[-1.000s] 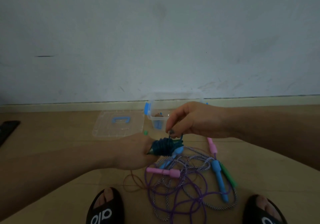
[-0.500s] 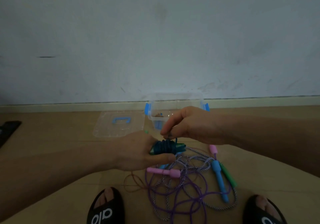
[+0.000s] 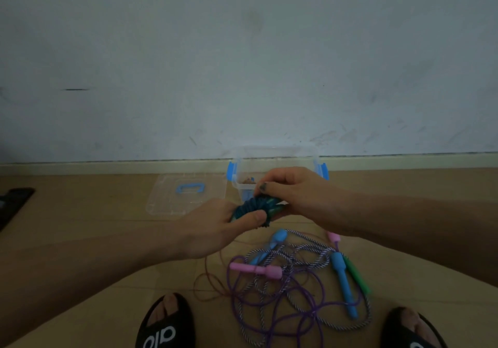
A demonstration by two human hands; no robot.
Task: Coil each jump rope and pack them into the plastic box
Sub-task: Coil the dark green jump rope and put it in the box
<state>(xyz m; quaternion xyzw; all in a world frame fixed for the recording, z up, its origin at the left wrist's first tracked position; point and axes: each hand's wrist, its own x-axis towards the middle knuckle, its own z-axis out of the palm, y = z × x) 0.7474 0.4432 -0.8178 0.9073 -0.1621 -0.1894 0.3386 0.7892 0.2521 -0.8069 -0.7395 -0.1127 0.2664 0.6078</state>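
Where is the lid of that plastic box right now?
In the head view the clear lid with the blue handle lies flat on the floor, just left of the open plastic box and beyond the left hand.

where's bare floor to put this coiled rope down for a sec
Bare floor lies left of the lid, toward the dark object, and right of the plastic box. Between the sandals the loose ropes crowd it.

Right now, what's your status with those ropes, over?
Both hands, left hand and right hand, gripping the coiled dark teal rope. Plastic box open ahead. Tangled ropes still loose on floor.
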